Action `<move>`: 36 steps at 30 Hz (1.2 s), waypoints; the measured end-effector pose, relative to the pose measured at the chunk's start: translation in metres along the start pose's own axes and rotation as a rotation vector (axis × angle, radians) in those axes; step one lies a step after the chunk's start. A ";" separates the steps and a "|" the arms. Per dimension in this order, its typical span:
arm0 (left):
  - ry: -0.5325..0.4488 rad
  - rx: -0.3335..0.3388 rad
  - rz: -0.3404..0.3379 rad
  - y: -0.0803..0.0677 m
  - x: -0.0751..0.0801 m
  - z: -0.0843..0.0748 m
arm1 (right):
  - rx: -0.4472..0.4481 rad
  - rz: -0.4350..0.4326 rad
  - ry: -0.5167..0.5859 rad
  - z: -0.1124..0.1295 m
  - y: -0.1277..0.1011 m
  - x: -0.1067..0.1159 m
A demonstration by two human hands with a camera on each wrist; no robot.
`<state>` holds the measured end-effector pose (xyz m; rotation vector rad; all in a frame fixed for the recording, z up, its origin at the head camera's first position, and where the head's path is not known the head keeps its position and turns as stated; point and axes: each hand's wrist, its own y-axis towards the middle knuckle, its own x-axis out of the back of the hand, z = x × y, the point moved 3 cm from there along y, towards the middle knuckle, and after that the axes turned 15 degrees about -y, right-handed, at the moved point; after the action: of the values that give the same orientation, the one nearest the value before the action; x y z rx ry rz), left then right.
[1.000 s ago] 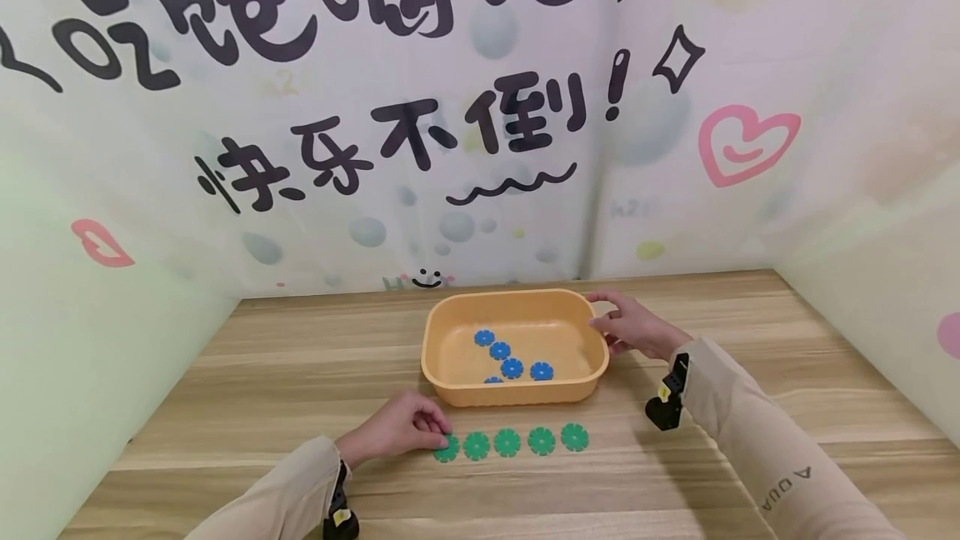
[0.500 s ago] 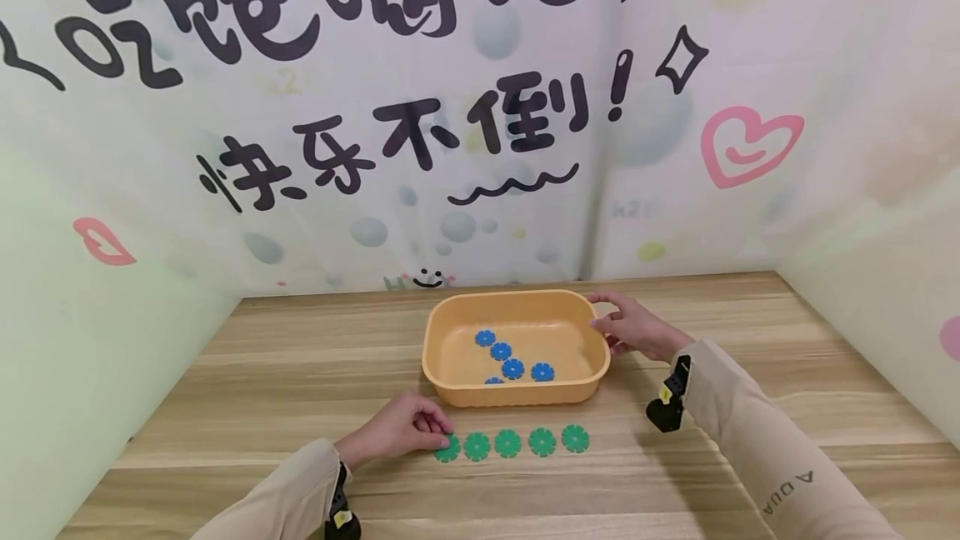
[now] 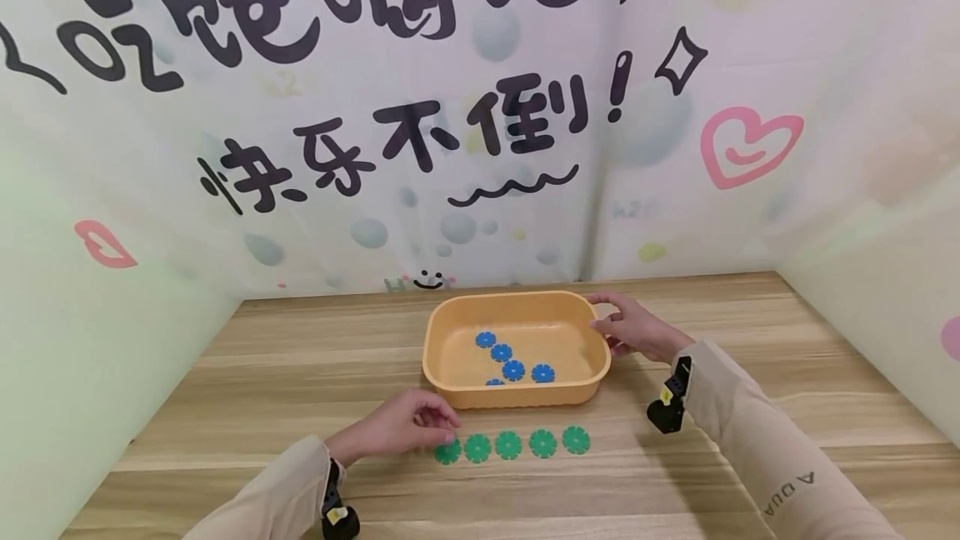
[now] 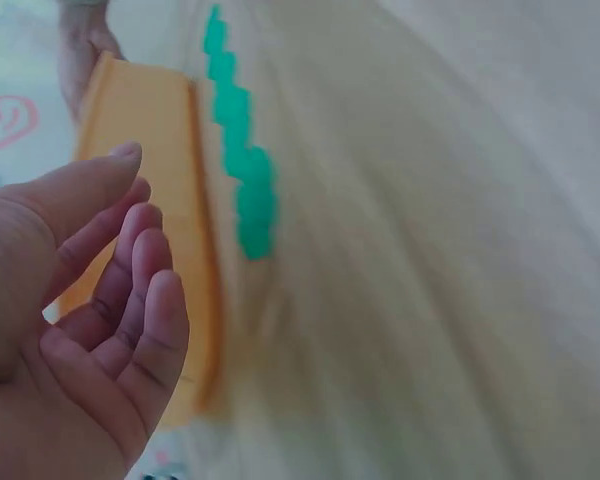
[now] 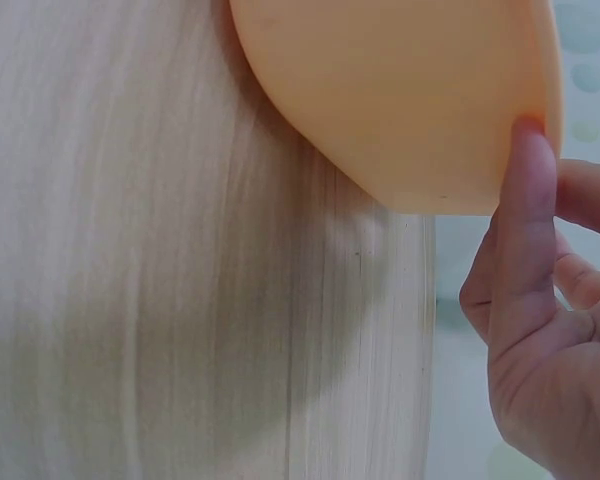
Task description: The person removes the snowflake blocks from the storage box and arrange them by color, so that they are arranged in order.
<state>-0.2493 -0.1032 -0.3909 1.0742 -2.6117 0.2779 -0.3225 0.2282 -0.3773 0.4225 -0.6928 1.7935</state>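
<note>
Since the earlier frame the left hand [image 3: 401, 430] has lifted off the leftmost green disc [image 3: 447, 451]: a second ago its fingertips covered that disc's edge, and now the fingers hang loosely curled above it, holding nothing, as the left wrist view [image 4: 75, 320] confirms. The disc has stayed where it was. The right hand [image 3: 633, 330] has not moved, and the tub has not shifted.

The table [image 3: 300, 365] is pale wood, walled in by a printed backdrop [image 3: 480, 107]. The tub [image 3: 517, 394], orange and rounded, sits just beyond the middle of the table. Inside it lie blue discs [image 3: 513, 370]: four in plain sight in a loose chain running from 11 o'clock to 4 o'clock across the floor, and a fifth half hidden behind the near wall at 6 o'clock.

The right hand grips the tub's rim at its 2 o'clock corner; the right wrist view shows a fingertip [image 5: 525, 200] pressed flat on the outer wall [image 5: 400, 90], with the other fingers curled behind.

Five green discs lie in a straight row on the table just in front of the tub, at its 6 o'clock side, close to one another. The left hand hovers at the 9 o'clock end of that row.
</note>
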 end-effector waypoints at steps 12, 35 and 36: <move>-0.021 -0.158 -0.018 0.021 0.003 -0.053 | -0.009 0.000 0.009 0.000 -0.001 0.000; 0.165 -0.014 -0.057 0.128 -0.035 -0.051 | -0.003 -0.001 0.009 0.000 0.000 0.000; 0.171 0.000 -0.043 0.131 -0.037 -0.049 | -0.002 -0.001 0.008 0.000 0.000 -0.001</move>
<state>-0.3078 0.0269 -0.3657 1.0566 -2.4349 0.3445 -0.3219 0.2278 -0.3775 0.4140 -0.6882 1.7929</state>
